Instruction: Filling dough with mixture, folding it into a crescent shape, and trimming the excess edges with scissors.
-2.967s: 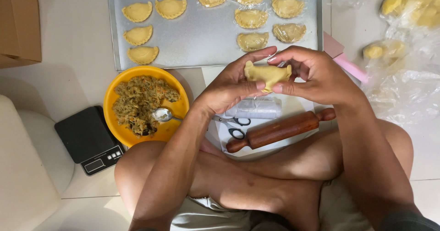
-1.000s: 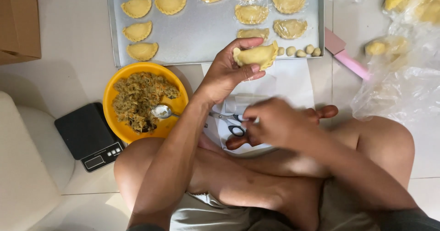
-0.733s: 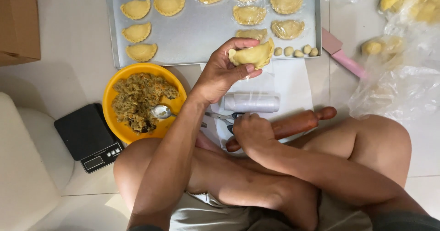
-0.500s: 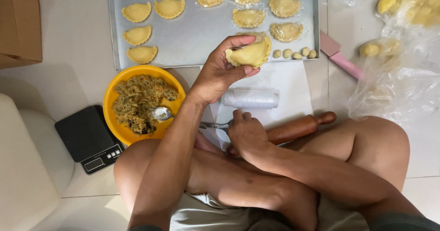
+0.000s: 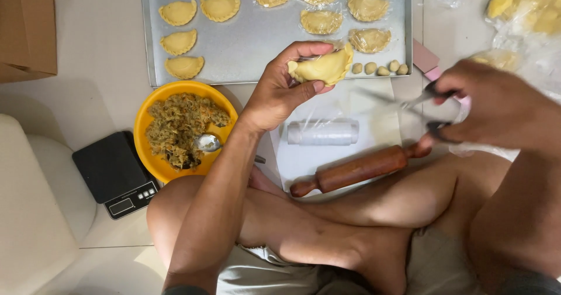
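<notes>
Left hand [image 5: 280,93]: raised over the near edge of the baking tray [image 5: 257,43], fingers curled around a folded half-moon pastry [image 5: 321,68], pinching it between thumb and fingertips

Right hand [image 5: 502,111]: fingers through the handles of a pair of scissors [image 5: 418,105], blades parted and blurred, pointing toward the pastry but well apart from it

Baking tray: metal, on the floor; crimped pastries in rows, those at the right under clear film; four small dough balls [image 5: 380,68] at its near right corner

Orange bowl [image 5: 146,119]: shredded filling, a metal spoon [image 5: 207,143] resting in it

Black kitchen scale [image 5: 114,172]: just left of the bowl

White sheet [image 5: 356,131] (between tray and legs): carries a roll of clear film [image 5: 322,133] and a wooden rolling pin [image 5: 356,169]
</notes>
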